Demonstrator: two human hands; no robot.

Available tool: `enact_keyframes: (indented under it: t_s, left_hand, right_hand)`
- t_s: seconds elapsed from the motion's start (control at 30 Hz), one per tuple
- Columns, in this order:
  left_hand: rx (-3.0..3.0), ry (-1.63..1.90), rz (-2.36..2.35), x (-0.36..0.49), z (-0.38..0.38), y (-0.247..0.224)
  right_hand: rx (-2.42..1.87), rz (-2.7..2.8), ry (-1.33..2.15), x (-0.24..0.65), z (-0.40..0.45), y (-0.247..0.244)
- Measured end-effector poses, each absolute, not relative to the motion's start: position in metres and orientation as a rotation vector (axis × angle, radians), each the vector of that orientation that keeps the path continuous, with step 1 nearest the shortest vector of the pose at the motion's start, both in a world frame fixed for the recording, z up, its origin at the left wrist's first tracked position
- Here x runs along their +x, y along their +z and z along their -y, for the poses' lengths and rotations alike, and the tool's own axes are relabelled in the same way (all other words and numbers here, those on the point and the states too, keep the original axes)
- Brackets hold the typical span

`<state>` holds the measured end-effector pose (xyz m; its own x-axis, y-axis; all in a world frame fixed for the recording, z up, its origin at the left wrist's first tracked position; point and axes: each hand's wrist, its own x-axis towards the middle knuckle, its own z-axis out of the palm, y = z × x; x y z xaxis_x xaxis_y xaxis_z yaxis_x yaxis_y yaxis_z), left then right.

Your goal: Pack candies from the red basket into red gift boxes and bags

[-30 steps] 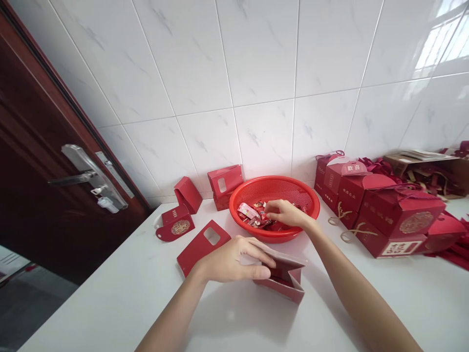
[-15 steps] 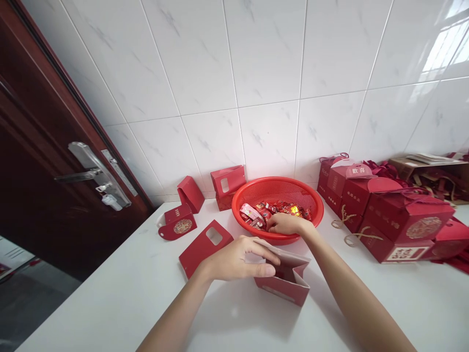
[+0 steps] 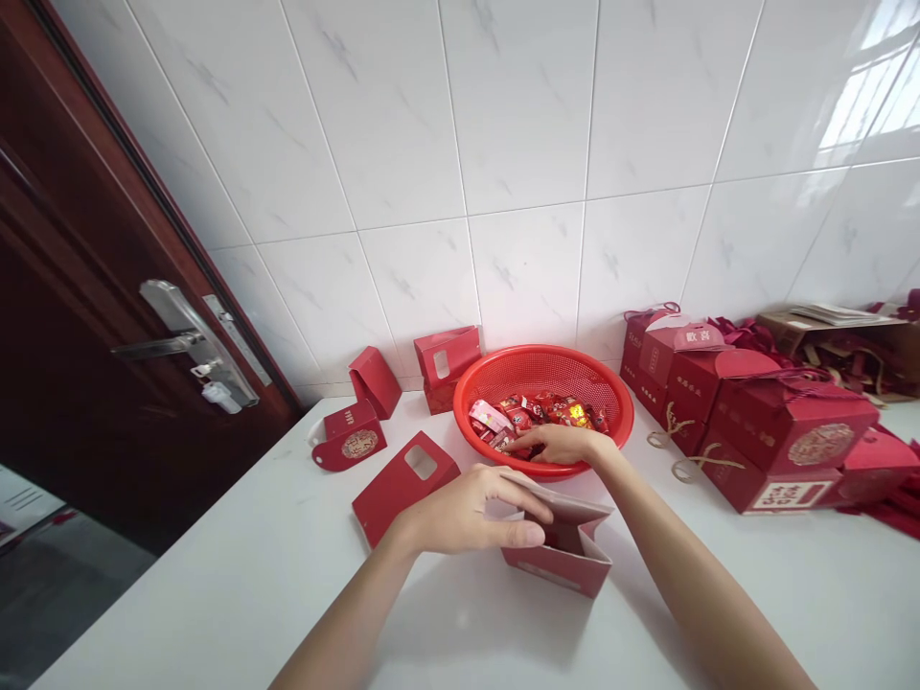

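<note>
My left hand (image 3: 478, 513) is closed on the upper edge of an open-topped red paper box (image 3: 557, 565), its thumb and fingers at the opening. The box stands on the white table in front of the basket. Inside the red plastic basket (image 3: 609, 369), my right hand (image 3: 557, 443) reaches among red wrapped packets (image 3: 518, 412). Its fingers are extended over the packets near the basket's front left side; the fingertips are partly lost among the wrappers. A pink packet (image 3: 489, 416) lies left of the fingers.
Several red boxes (image 3: 402, 484) stand or lie on the white table (image 3: 251, 565) at the left. Red gift boxes with cords (image 3: 783, 431) are stacked at the right, before a cardboard box (image 3: 848, 331). A tiled wall rises behind; a dark door (image 3: 86, 287) is at left.
My right hand has shifted slightly left within the basket, and its fingers have straightened. My left hand stays on the box. The view has moved slightly.
</note>
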<state>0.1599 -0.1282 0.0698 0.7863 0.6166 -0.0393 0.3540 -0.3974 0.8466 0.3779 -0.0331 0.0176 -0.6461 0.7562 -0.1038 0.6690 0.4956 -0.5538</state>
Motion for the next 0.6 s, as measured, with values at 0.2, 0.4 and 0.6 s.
enact_keyframes:
  t_s: [0.2, 0.4, 0.6]
  left_hand:
    - [2.021, 0.369, -0.686, 0.162, 0.128, 0.07]
    - [2.011, 0.377, -0.672, 0.162, 0.128, 0.069]
    - [1.996, 0.352, -0.714, 0.161, 0.128, 0.068]
  right_hand:
    - [-1.011, 2.689, 1.086, 0.385, 0.03, 0.018]
    - [-1.087, 2.622, 1.063, 0.376, 0.032, 0.02]
    - [-1.153, 2.432, 0.794, 0.372, 0.032, 0.025]
